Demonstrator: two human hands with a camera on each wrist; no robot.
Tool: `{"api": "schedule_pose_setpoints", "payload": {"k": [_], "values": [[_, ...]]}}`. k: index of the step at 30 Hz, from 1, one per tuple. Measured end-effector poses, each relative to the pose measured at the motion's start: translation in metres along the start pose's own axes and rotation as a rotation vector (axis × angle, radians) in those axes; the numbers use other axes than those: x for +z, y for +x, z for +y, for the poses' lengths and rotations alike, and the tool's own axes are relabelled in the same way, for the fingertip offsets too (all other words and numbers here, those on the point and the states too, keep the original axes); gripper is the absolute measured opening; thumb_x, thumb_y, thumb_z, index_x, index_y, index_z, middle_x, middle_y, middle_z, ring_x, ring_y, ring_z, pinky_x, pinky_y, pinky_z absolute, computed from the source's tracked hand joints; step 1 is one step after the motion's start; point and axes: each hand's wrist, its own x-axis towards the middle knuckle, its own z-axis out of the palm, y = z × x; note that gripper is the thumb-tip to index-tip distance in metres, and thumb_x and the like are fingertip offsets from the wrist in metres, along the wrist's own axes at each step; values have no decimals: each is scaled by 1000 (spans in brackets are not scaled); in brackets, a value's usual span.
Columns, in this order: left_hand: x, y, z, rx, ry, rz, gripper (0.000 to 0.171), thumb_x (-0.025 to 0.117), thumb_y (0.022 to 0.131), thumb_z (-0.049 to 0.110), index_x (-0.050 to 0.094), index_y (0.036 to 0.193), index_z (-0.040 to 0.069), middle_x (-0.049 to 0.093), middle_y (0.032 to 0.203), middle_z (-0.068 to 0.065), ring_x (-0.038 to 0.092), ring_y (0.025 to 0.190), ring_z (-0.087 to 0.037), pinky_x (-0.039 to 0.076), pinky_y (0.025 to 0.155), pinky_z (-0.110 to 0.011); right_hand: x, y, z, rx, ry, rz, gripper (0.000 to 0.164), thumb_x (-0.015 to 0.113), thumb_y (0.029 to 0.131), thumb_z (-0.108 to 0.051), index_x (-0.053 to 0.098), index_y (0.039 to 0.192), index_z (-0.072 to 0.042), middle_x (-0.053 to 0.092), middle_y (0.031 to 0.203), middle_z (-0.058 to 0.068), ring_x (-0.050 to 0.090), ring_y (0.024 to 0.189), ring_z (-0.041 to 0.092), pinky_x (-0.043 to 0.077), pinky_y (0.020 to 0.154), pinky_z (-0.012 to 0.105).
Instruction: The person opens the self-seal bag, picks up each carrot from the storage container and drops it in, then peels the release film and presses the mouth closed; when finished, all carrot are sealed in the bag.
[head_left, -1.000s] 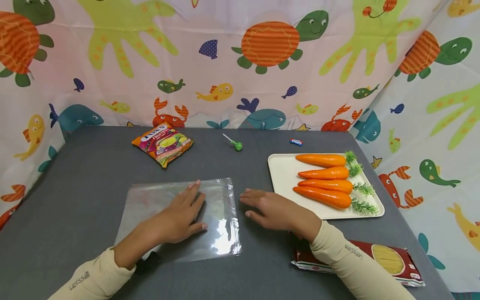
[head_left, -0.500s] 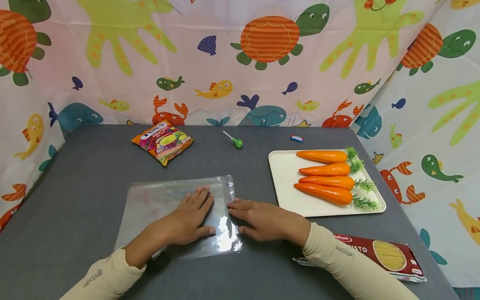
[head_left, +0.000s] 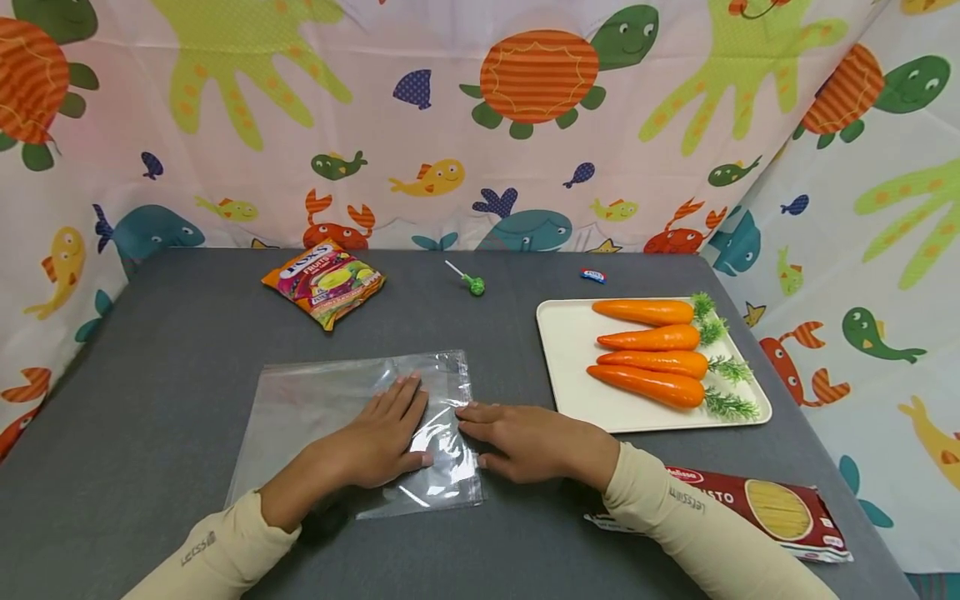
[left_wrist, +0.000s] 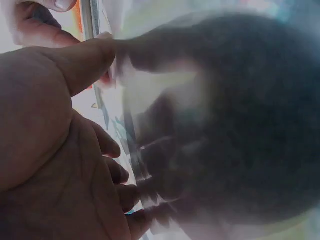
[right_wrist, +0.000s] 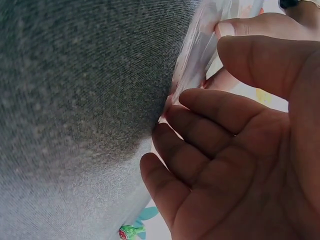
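A clear plastic bag (head_left: pixel 300 404) lies flat on the dark grey table. My left hand (head_left: pixel 375 437) rests on its right half, fingers extended and thumb out to the side. At the bag's right edge is my right hand (head_left: pixel 536 437), its fingertips touching the sealed strip. In the left wrist view, the palm of my left hand (left_wrist: pixel 55 140) hovers above the shiny film, which reflects the fingers. The right wrist view has my right hand (right_wrist: pixel 235 155) with fingers slightly bent and nothing in the palm, beside the crinkled plastic edge.
A cream tray (head_left: pixel 566 367) with several carrots (head_left: pixel 648 385) stands right. A red pasta packet (head_left: pixel 750 508) lies partly under the right forearm. Behind are a Fox's candy bag (head_left: pixel 326 283), a green lollipop (head_left: pixel 475 285) and a small blue wrapped sweet (head_left: pixel 592 276).
My right hand has moved left and down to the bag's right edge. The left hand has slid slightly right across the bag, and the reflections on the film have shifted.
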Motion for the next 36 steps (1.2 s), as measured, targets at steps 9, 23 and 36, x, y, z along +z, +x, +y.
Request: {"api": "schedule_pose_setpoints", "payload": {"k": [9, 23, 36], "values": [[0, -7, -4, 32, 29, 19, 63, 48, 104, 27, 24, 149, -9, 9, 158, -27, 5, 145, -42, 17, 113, -59, 0, -1, 1, -9, -4, 6, 54, 57, 99, -29, 45, 146, -6, 34, 154, 6, 31, 141, 20, 29, 113, 36], [-5, -15, -10, 44, -67, 63, 52, 41, 106, 26, 31, 151, 0, 12, 159, -21, 4, 146, -37, 9, 112, -63, -4, -4, 1, 19, -43, -12, 55, 60, 91, 4, 48, 143, -6, 40, 152, 5, 36, 139, 20, 34, 110, 36], [-7, -16, -12, 75, -224, 150, 53, 35, 107, 33, 25, 155, 10, 9, 161, -11, 2, 147, -35, 4, 112, -63, -4, -13, 6, 57, -21, 20, 55, 61, 86, 9, 53, 139, -3, 45, 147, 9, 42, 135, 24, 36, 109, 38]]}}
